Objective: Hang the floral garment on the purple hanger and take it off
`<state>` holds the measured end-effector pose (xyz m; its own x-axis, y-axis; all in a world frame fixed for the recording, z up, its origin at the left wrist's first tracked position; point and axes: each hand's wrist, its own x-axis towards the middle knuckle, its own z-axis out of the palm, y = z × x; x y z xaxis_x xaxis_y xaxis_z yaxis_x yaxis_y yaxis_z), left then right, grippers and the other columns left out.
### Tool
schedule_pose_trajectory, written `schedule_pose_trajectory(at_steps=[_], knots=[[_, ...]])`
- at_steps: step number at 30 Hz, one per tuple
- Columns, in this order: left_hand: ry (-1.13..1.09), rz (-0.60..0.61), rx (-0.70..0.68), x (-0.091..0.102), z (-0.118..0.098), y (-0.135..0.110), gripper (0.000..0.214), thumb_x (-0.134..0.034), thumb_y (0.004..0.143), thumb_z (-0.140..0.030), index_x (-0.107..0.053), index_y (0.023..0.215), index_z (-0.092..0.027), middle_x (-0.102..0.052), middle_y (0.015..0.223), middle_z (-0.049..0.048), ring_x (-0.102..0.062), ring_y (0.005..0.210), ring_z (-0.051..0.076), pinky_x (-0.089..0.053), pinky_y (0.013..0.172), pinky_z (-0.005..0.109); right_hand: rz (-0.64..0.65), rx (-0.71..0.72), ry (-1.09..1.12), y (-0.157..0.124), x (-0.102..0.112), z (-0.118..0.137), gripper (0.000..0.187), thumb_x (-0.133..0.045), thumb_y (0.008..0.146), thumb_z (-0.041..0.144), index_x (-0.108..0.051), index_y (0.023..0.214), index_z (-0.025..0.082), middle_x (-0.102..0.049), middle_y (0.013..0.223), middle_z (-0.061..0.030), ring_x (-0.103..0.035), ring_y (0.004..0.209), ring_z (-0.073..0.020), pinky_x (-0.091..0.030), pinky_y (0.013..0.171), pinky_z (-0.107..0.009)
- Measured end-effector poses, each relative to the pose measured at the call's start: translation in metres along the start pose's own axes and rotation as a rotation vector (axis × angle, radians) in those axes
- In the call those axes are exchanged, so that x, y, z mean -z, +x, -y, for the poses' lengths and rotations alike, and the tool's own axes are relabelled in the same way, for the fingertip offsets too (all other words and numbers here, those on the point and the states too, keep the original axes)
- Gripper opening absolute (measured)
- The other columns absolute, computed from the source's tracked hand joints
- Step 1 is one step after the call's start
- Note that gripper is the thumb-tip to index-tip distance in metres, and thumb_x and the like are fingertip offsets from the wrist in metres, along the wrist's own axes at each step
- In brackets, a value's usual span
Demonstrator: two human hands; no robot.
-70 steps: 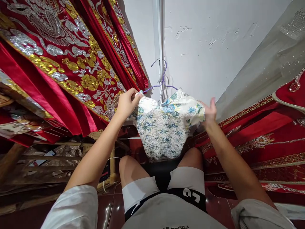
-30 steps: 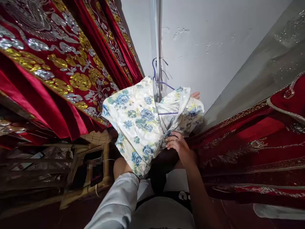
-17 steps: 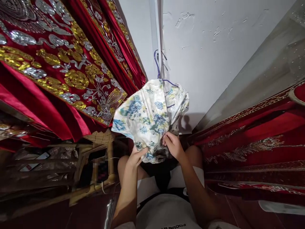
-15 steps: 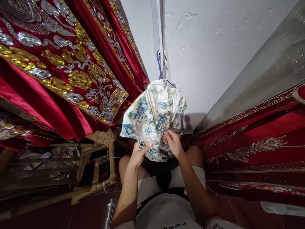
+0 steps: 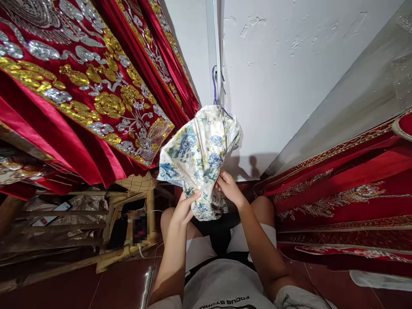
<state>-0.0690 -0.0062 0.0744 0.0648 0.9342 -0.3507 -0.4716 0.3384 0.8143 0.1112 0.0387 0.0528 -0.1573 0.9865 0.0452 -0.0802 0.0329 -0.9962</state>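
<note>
A white shirt [image 5: 196, 154] with blue and green flowers hangs in front of me on a purple hanger [image 5: 214, 86], which is hooked at the wall strip. My left hand [image 5: 186, 206] pinches the lower part of the shirt, thumb on top and the other fingers behind the cloth. At the shirt's right edge, my right hand [image 5: 229, 188] is closed on the fabric, its fingertips partly hidden by folds. Between my hands the cloth is bunched, and its hem droops over my lap.
Red cloth with gold and silver sequins [image 5: 109, 105] hangs at upper left. Red embroidered garments [image 5: 347, 189] hang at right. A bamboo bench [image 5: 103, 259] stands at lower left, with phones and plastic-wrapped things. Behind the shirt is a white wall [image 5: 273, 86].
The shirt's right side has been drawn left and folded inward, turning the shirt and narrowing it. My right hand has shifted slightly left and up; my left hand keeps its hold.
</note>
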Motion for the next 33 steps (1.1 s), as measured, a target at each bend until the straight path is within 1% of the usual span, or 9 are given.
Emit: schedule_pose_trajectory(at_steps=[3,5,8,10,12,16,22,29,33], knots=[[0.023,-0.022,-0.013,0.005,0.002,0.003,0.074,-0.098,0.051,-0.037,-0.069,0.118,-0.021,-0.077,0.107,0.0098,-0.073,0.104,0.032,-0.058,0.093,0.042,-0.055,-0.038,0.051,-0.001,0.000,0.002,0.021,-0.056,0.089,0.040,-0.050,0.077,0.023,-0.049,0.060,0.0049,-0.047,0.055,-0.0130,-0.037,0.054,-0.026],[0.030,-0.165,-0.142,0.010,0.005,0.012,0.059,-0.095,0.054,-0.036,-0.070,0.105,-0.019,-0.076,0.099,0.0073,-0.073,0.098,0.028,-0.057,0.091,0.039,-0.072,-0.079,0.043,-0.006,0.003,0.004,0.023,-0.054,0.087,0.037,-0.047,0.070,0.023,-0.047,0.054,0.0058,-0.041,0.051,-0.0112,-0.034,0.054,-0.026],[0.029,-0.578,-0.630,0.016,0.011,0.031,0.042,-0.087,0.065,-0.035,-0.066,0.097,-0.019,-0.070,0.095,0.0032,-0.069,0.097,0.021,-0.054,0.093,0.033,-0.044,-0.131,0.032,-0.016,0.010,0.007,0.030,-0.056,0.085,0.036,-0.040,0.063,0.024,-0.044,0.049,0.0065,-0.036,0.047,-0.0094,-0.031,0.052,-0.025],[0.087,-0.751,-0.915,0.014,0.018,0.039,0.035,-0.081,0.072,-0.032,-0.064,0.099,-0.019,-0.068,0.101,0.0029,-0.067,0.099,0.018,-0.051,0.095,0.032,-0.043,-0.154,0.042,-0.023,0.011,0.010,0.031,-0.057,0.084,0.038,-0.042,0.062,0.024,-0.044,0.047,0.0063,-0.037,0.045,-0.0095,-0.031,0.050,-0.025],[0.246,-0.623,-0.965,0.004,0.028,0.041,0.027,-0.077,0.080,-0.030,-0.065,0.102,-0.020,-0.068,0.104,0.0044,-0.066,0.100,0.018,-0.051,0.095,0.032,-0.056,-0.166,0.033,-0.029,0.008,0.013,0.029,-0.057,0.084,0.042,-0.050,0.064,0.023,-0.047,0.045,0.0055,-0.040,0.044,-0.0102,-0.030,0.047,-0.025],[0.540,-0.071,-0.746,-0.026,0.050,0.036,0.031,-0.073,0.084,-0.029,-0.069,0.114,-0.021,-0.068,0.119,0.0096,-0.064,0.112,0.024,-0.050,0.098,0.035,-0.063,-0.101,-0.016,-0.034,-0.004,0.022,0.029,-0.060,0.086,0.043,-0.059,0.069,0.020,-0.053,0.048,0.0040,-0.045,0.045,-0.0110,-0.035,0.050,-0.025],[0.548,-0.098,-0.679,-0.047,0.060,0.038,0.018,-0.067,0.089,-0.037,-0.068,0.081,-0.021,-0.063,0.076,0.0018,-0.060,0.078,0.019,-0.049,0.080,0.030,-0.082,-0.005,-0.023,-0.022,-0.001,0.045,0.022,-0.064,0.084,0.039,-0.062,0.071,0.021,-0.055,0.052,0.0042,-0.048,0.048,-0.0118,-0.039,0.052,-0.026],[0.716,0.060,-0.695,-0.048,0.070,0.054,0.019,-0.062,0.091,-0.034,-0.065,0.079,-0.020,-0.061,0.077,0.0032,-0.057,0.074,0.019,-0.045,0.070,0.029,-0.258,0.150,-0.058,0.069,0.022,0.120,0.020,-0.067,0.086,0.028,-0.065,0.070,0.017,-0.058,0.054,0.0031,-0.038,0.044,-0.0076,-0.031,0.046,-0.023],[0.973,0.236,-0.704,-0.043,0.054,0.073,0.017,-0.058,0.089,-0.023,-0.063,0.074,-0.019,-0.061,0.073,0.0035,-0.055,0.070,0.019,-0.045,0.071,0.030,-0.265,0.216,-0.062,0.099,0.020,0.140,0.020,-0.063,0.091,0.025,-0.064,0.073,0.016,-0.055,0.054,0.0041,-0.037,0.044,-0.0067,-0.029,0.045,-0.022]])
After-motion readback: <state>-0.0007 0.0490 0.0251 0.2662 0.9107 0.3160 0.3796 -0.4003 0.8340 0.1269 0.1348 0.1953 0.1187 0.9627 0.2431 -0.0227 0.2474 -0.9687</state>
